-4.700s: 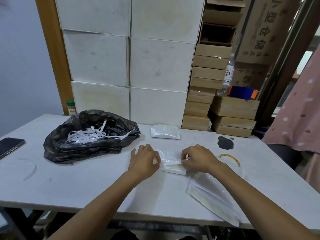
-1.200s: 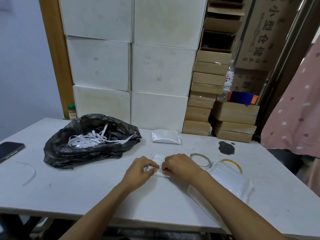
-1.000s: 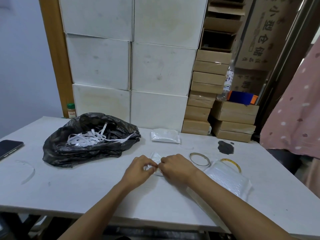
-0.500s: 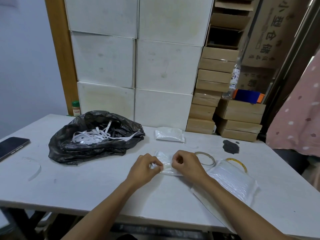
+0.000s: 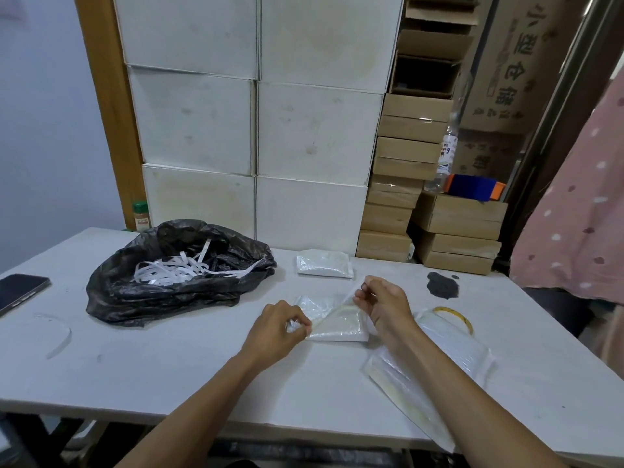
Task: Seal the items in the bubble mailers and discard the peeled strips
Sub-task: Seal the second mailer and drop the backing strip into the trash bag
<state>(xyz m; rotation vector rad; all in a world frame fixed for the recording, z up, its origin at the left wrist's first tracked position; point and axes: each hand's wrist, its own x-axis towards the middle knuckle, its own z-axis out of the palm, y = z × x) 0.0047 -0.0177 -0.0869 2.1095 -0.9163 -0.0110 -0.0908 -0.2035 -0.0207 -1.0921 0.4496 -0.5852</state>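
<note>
Phone (image 5: 20, 292) is seen at the far left edge of the table (image 5: 169, 373). One loose strip (image 5: 59, 337) is left lying near it. Black bag (image 5: 162, 298) is slumped open farther back, with discarded strips (image 5: 169, 270) piled inside.

Left hand (image 5: 275, 331) is curled, with thumb and forefinger pinched on the left end of the bubble mailer (image 5: 341, 329). The other left fingers are tucked under the palm. The mailer is held flat on the table between both hands.

Peel strip (image 5: 334, 308) is drawn taut on a diagonal from the left fingertips up to the right hand (image 5: 385, 307). Its near end is attached at the mailer's left corner and its far end is lifted clear. The right hand is raised just above the mailer's far right corner. The strip end is pinched between thumb and forefinger, and the remaining fingers are loosely curled.

Sealed mailer (image 5: 324, 264) is placed farther back, apart from both hands. Stack of empty mailers (image 5: 449, 356) is partly covered by the right forearm, with a tape roll (image 5: 454, 317) at its far edge.
</note>
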